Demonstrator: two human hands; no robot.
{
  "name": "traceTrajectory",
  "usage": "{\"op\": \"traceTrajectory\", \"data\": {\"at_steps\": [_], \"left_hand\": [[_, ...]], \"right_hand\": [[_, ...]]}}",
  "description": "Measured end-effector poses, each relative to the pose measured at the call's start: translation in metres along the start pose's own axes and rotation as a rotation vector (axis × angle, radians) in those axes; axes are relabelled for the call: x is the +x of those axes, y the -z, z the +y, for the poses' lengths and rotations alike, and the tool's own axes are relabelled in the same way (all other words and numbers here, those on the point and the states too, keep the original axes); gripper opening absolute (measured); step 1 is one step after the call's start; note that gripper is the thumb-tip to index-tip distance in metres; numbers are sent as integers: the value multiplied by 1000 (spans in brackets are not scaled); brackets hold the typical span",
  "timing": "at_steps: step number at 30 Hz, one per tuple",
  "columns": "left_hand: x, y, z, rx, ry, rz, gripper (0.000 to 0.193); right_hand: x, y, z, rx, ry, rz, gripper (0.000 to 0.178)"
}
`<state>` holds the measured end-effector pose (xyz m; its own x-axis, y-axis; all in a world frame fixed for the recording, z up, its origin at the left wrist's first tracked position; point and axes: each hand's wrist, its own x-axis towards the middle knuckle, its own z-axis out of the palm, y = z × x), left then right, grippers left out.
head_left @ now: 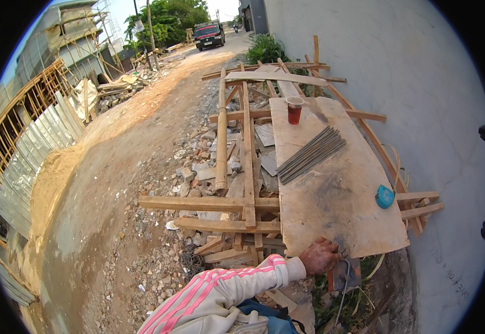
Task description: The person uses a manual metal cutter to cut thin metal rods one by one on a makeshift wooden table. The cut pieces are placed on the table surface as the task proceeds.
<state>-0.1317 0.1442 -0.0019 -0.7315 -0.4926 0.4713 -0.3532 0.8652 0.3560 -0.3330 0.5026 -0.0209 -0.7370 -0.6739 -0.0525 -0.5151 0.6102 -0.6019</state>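
My left hand (pixel 319 257), coming out of a pale sleeve with pink stripes, is closed at the near edge of a worn wooden board (pixel 354 225). Its curled fingers hide whatever is in them. Right beside the fingertips is the hooked top of a thin bent metal rod (pixel 343 295), which runs down past a rusty orange block (pixel 347 275). On the board lies a bundle of thin steel rods (pixel 311 155). A turquoise tape measure (pixel 384 196) rests by the board's right edge. My right hand does not show.
A clear plastic cup of red drink (pixel 294 111) stands on the board's far end. Wooden beams (pixel 212 204) and a bamboo pole (pixel 222 139) jut out at left over rubble (pixel 192 172). A grey wall (pixel 398 78) borders the right. Up the dirt road is a dark vehicle (pixel 208 36).
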Motion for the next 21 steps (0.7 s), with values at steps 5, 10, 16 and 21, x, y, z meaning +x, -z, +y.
{"op": "traceTrajectory", "data": {"at_steps": [5,10,16,21], "left_hand": [[3,6,3,-3,6,-10,25],[4,12,2,-2,11,4,25],[6,5,-2,-44,-23,17,24],[10,10,1,-89,-17,26,31]], "right_hand": [[4,-1,-6,-176,96,-35,74],[3,35,-58,303,76,-168,66],[13,50,-49,187,220,-145,42],[16,65,-37,-7,193,-212,40]]}}
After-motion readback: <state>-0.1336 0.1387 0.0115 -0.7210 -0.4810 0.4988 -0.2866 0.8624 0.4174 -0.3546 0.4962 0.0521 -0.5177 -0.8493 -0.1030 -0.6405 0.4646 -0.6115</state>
